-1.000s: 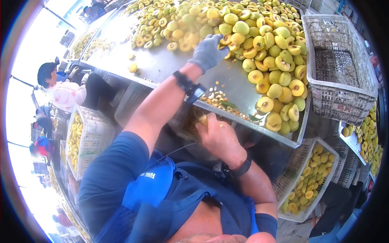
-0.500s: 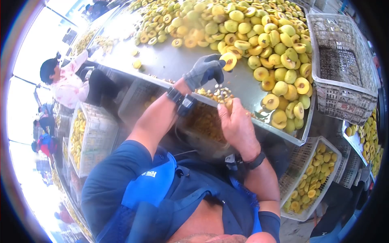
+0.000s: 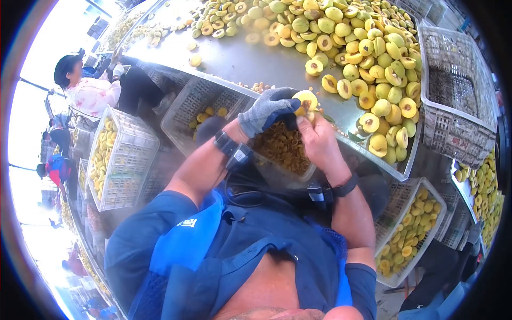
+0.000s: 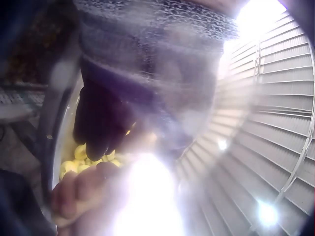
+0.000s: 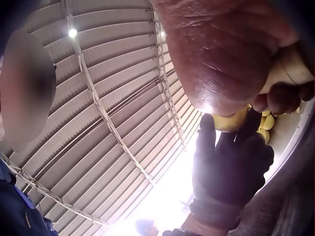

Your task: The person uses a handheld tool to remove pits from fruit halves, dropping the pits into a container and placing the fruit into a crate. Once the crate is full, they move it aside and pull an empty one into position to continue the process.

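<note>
My left hand (image 3: 268, 113), in a grey glove with dark fingertips, pinches a halved yellow peach-like fruit (image 3: 306, 101) with its brown centre showing. Close against the fruit is my bare right hand (image 3: 323, 145), its fingers curled round a tool with a pale, smooth handle (image 5: 291, 68). The working end of that tool is hidden. In the right wrist view, the gloved fingers (image 5: 206, 135) hold the fruit from below, beside the bare palm. Glare blurs the left wrist view. Both hands are over the near edge of the metal table (image 3: 234, 61).
Halved fruit (image 3: 368, 58) is heaped across the table's far and right side. Below the hands sits a bin of brownish scraps (image 3: 280, 146). Crates of fruit stand at left (image 3: 125, 170) and right (image 3: 408, 234); another crate (image 3: 453, 80) stands beside the table. A seated person (image 3: 88, 88) works at left.
My left hand has come back from the fruit heap with a halved fruit and brought it to my right hand. The right hand has moved up and right to meet it.
</note>
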Available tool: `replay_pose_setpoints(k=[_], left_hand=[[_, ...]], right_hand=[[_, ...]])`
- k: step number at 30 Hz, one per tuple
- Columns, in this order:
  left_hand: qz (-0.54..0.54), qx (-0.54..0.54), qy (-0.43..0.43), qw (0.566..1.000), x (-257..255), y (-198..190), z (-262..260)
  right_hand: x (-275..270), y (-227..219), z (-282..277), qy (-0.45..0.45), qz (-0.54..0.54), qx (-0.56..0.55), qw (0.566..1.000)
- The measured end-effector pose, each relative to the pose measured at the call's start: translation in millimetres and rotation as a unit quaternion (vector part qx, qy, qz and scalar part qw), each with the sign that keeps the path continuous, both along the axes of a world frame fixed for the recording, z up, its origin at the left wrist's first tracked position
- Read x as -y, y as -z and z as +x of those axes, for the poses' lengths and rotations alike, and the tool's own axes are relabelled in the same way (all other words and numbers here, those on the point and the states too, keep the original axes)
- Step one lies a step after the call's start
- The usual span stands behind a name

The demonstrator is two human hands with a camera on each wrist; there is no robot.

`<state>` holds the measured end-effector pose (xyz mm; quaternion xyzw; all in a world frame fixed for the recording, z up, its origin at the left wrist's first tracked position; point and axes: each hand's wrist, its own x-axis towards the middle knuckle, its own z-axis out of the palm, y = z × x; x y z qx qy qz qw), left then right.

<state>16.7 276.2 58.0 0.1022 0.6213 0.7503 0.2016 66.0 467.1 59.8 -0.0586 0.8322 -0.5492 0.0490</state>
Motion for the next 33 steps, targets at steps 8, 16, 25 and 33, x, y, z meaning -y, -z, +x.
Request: replay_pose_setpoints(k=[8, 16, 25, 33], left_hand=[[0.018, 0.007, 0.009, 1.0, -3.9, 0.9, 1.6], [-0.17, -0.341, -0.237, 0.894, -34.4, 26.5, -1.8], [0.008, -0.152, -0.111, 0.982, -26.1, 5.8, 10.0], [0.027, -0.111, -0.187, 0.976, 21.8, 22.2, -2.6]], right_hand=[[2.2, 14.4, -1.7, -0.068, -0.134, 0.054, 0.987], [6.1, 12.4, -3.5, -0.104, -0.224, 0.133, 0.96], [-6.9, -11.9, 6.6, -0.201, -0.417, 0.434, 0.773], [13.1, 18.8, 11.9, -0.229, 0.025, 0.165, 0.959]])
